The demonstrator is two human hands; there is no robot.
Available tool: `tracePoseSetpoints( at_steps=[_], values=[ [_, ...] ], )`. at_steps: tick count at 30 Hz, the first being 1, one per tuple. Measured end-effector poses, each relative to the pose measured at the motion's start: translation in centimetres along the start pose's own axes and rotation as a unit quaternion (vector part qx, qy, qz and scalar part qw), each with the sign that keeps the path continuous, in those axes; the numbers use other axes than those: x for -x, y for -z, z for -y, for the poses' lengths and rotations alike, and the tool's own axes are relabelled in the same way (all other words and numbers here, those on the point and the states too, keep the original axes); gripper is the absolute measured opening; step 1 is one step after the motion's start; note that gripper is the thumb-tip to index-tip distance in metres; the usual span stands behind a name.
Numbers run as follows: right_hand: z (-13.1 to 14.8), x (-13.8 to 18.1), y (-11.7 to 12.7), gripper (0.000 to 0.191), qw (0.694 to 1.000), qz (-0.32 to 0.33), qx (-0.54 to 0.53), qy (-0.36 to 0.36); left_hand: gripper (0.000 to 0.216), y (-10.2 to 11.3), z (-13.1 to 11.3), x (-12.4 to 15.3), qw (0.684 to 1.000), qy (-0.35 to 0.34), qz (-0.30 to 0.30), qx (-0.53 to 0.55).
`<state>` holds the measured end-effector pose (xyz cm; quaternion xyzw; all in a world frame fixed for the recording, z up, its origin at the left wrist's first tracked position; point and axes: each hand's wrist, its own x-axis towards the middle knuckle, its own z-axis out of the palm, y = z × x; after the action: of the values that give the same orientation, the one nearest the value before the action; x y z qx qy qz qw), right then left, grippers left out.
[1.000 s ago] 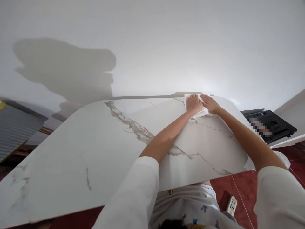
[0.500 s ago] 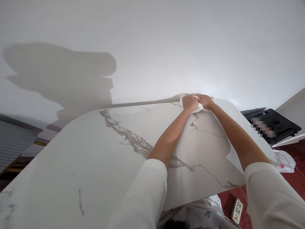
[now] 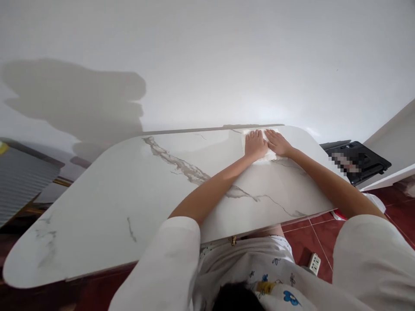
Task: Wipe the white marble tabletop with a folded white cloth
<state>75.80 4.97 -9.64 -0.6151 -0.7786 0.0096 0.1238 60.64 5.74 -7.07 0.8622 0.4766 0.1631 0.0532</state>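
Note:
A crumpled white cloth (image 3: 269, 156) lies on the white, marble-patterned table top (image 3: 162, 207), near its far edge by the wall. My left hand (image 3: 256, 145) rests flat on the left part of the cloth, fingers stretched forward and slightly apart. Beside it, my right hand (image 3: 278, 143) presses on the cloth's right part with its fingers extended toward the upper left. The thumbs come close together over the cloth. Part of the cloth is hidden beneath both hands.
A white wall (image 3: 207, 65) runs along the table's far side. To the right sits a black case (image 3: 369, 162), partly blurred out. A power strip (image 3: 314, 263) lies on the red tiled floor (image 3: 319, 235). At the left stands a grey ribbed object (image 3: 26, 181).
Both hands have drawn the cloth slightly back from the table's far edge, and their fingers now lie flatter. My view has shifted, showing more of the table's near edge.

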Motion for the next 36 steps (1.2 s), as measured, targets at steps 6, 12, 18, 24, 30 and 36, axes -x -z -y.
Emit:
tracePoseSetpoints(
  at_steps=[6,12,18,24,30,36],
  values=[
    [3.4,6.3,1.3,0.064,0.999,0.025,0.009,0.021,0.054,1.6,-2.1,6.3,1.000,0.004,0.022,0.005],
    [7.5,13.2,2.5,0.064,1.000,0.022,0.020,0.004,0.055,3.5,-3.8,12.7,0.998,-0.024,0.055,0.014],
    [7.7,18.6,3.5,0.063,0.999,0.008,-0.011,0.033,0.057,4.0,-6.9,16.6,0.993,-0.009,0.100,0.064],
    [2.8,20.4,4.7,0.067,0.998,0.033,-0.035,0.037,0.061,2.4,-11.2,15.1,0.986,0.000,0.126,0.112],
    [-2.2,17.7,4.1,0.070,0.999,0.026,-0.026,0.021,0.061,0.8,-12.3,10.4,0.985,0.001,0.127,0.120],
    [-6.2,10.2,2.5,0.070,0.999,0.030,-0.020,0.016,0.060,-0.8,-10.1,3.5,0.988,0.030,0.107,0.110]
  ],
)
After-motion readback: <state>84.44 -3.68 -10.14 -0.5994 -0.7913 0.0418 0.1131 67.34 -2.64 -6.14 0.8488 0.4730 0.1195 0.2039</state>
